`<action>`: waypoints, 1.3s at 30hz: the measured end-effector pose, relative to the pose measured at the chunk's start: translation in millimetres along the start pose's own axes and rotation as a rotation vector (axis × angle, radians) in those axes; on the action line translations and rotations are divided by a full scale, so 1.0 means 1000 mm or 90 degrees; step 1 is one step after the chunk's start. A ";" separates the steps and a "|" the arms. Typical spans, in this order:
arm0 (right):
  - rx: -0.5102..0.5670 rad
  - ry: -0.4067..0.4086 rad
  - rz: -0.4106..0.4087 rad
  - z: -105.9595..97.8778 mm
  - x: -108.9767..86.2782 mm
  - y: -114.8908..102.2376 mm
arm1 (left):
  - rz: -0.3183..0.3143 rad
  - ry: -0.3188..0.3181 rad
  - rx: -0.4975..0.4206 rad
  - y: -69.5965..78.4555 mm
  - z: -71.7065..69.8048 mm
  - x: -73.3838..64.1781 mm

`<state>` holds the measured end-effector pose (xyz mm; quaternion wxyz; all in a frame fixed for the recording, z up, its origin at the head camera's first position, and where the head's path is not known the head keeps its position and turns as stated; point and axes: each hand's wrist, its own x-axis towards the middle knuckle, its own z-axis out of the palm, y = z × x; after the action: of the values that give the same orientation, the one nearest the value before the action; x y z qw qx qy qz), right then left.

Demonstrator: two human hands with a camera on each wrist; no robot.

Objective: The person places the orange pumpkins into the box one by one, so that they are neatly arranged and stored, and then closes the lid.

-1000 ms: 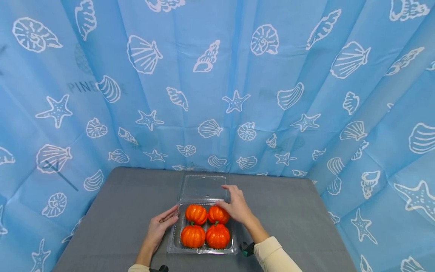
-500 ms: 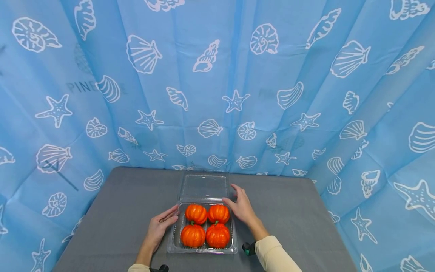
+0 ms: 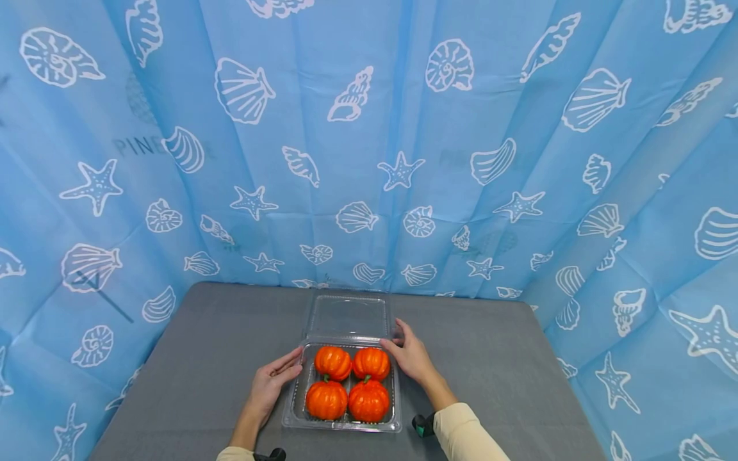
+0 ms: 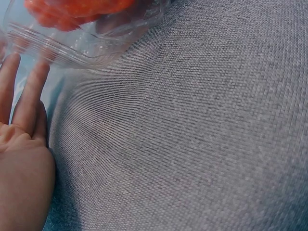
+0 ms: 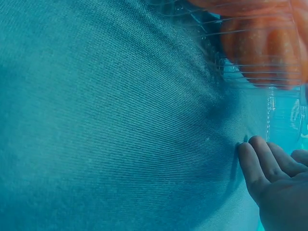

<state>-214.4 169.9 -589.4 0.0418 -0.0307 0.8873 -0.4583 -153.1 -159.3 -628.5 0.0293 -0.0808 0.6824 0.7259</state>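
Note:
A clear plastic clamshell container (image 3: pixel 294 424) stands on the table in the head view, its lid (image 3: pixel 348 318) folded back flat behind it. Inside sit several small orange pumpkins (image 3: pixel 327 401) in two rows. My left hand (image 3: pixel 266 387) is at the container's back left side, with thumb and fingertips right at the rim. In the left wrist view its straight fingers (image 4: pixel 29 96) reach the clear wall. Beside the back right corner, near the lid's hinge, is my right hand (image 3: pixel 414 358). Its fingers (image 5: pixel 252 166) are extended in the right wrist view and hold nothing.
A grey cloth covers the table (image 3: pixel 484 358). Behind it and along both sides hangs a blue curtain (image 3: pixel 369 166) with white shell and starfish prints. A dark wrist strap (image 3: pixel 423 424) shows by the right sleeve.
My right hand has moved to the right, off the back right pumpkin, to the corner by the hinge. The left hand has kept its place at the container's side.

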 end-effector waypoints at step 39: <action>0.090 0.005 -0.040 -0.008 0.003 -0.010 | 0.005 0.012 0.021 -0.002 -0.001 -0.001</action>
<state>-218.1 170.6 -576.5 0.0262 -0.0536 0.8516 -0.5208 -152.1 -160.6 -630.8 0.0212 -0.0844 0.6950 0.7137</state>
